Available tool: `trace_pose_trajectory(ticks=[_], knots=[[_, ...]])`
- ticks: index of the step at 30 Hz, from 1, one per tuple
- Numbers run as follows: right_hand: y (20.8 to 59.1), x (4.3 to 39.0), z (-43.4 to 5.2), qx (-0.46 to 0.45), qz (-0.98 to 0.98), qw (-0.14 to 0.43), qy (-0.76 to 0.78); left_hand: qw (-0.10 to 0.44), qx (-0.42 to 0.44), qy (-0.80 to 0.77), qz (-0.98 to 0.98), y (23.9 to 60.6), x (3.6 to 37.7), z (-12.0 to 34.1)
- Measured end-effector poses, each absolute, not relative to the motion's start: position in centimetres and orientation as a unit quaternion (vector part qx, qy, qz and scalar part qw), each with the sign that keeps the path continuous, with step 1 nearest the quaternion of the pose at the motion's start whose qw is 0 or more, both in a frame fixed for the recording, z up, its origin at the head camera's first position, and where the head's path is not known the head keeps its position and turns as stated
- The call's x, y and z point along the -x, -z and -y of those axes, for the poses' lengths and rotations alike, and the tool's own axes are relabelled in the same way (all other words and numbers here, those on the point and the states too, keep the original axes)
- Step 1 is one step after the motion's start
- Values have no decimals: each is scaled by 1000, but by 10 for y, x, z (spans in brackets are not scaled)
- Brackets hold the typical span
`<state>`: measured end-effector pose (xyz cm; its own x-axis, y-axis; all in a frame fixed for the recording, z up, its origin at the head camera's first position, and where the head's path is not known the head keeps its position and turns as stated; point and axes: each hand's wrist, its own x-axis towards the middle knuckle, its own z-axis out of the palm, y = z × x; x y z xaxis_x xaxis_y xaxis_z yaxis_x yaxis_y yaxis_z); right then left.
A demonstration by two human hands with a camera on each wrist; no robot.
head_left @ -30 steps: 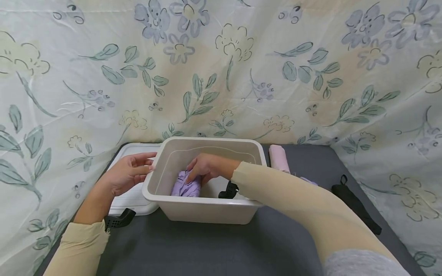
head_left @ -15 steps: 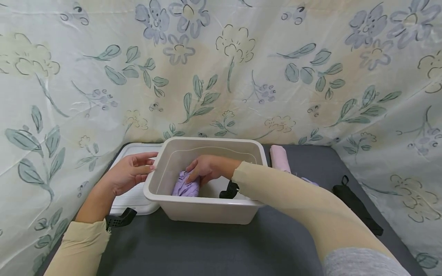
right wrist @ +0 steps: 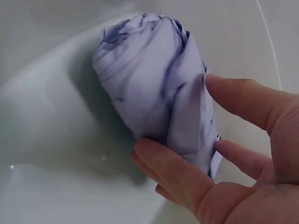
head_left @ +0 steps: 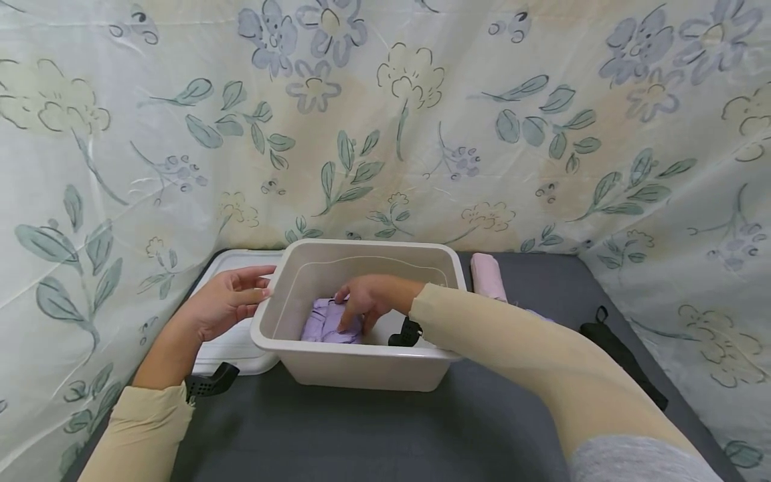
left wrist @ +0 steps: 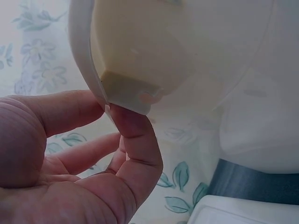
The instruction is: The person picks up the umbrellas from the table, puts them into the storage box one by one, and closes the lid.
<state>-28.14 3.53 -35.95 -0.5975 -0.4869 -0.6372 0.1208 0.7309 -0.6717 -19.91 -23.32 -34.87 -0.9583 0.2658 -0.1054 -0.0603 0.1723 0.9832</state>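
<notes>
While pinching the tub (head_left: 367, 371) by its left rim with the left hand (head_left: 219, 304), reaching deep inside with the right hand (head_left: 373, 298), close to mid-frame! Down at the rolled purple cloth (head_left: 319, 321) now, on the tub floor, just left of center in the head view. Touching it from both sides with the fingers (right wrist: 173, 170), but cannot tell whether truly squeezing or only steadying. For tidy work, best to press lightly, spread contact evenly around the near end, and avoid snagging the loose fold (visible near the middle of the right wrist view). On the other side, best to hold the rim gently, enough to prevent skidding, never enough to tip.

And on to the pose! Sweeping in from the lower right corner with the right arm (head_left: 518, 361), slanting over the tub's front right corner, with the wrist low and the fingers bent downward. Rising from the lower left corner with the left forearm (head_left: 138, 422), close by the white lid (head_left: 231, 351), clamping nothing but that edge.
</notes>
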Motion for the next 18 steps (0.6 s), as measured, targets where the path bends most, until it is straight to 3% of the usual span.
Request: trace_pose_trajectory(ticks=[10,18], knots=[[345,280,-53,135,-819,446,335,123,-72,-643,-753,351,195,234],[321,278,-85,176,-821,412,355,119,-82,-648,-748,352,192,233]])
